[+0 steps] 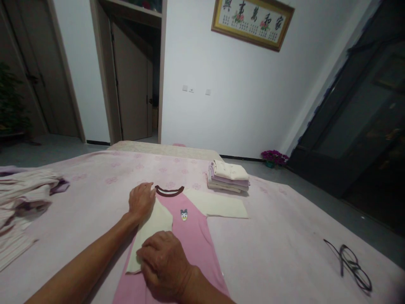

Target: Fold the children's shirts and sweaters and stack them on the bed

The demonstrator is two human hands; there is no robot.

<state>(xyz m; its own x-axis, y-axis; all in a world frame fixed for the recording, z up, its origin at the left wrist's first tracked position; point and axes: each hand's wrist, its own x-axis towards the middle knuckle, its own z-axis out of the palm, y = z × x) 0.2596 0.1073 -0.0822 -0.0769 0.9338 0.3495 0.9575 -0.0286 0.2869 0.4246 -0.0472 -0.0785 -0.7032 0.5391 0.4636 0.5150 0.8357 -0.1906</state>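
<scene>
A pink shirt with cream sleeves, a dark brown neckband and a small duck-face print lies flat in front of me. Its left-side sleeve is folded in across the body, while the other sleeve stretches out to the right. At the shoulder beside the neckband, my left hand is closed on the shirt's edge. My right hand, nearer to me, has curled fingers on the cuff end of the folded sleeve. Its fingertips are partly hidden.
Beyond the shirt stands a stack of folded clothes. Loose crumpled clothes lie at the left. Black-framed glasses rest at the right on the pink flowered sheet. Purple flowers stand on the floor by the wall.
</scene>
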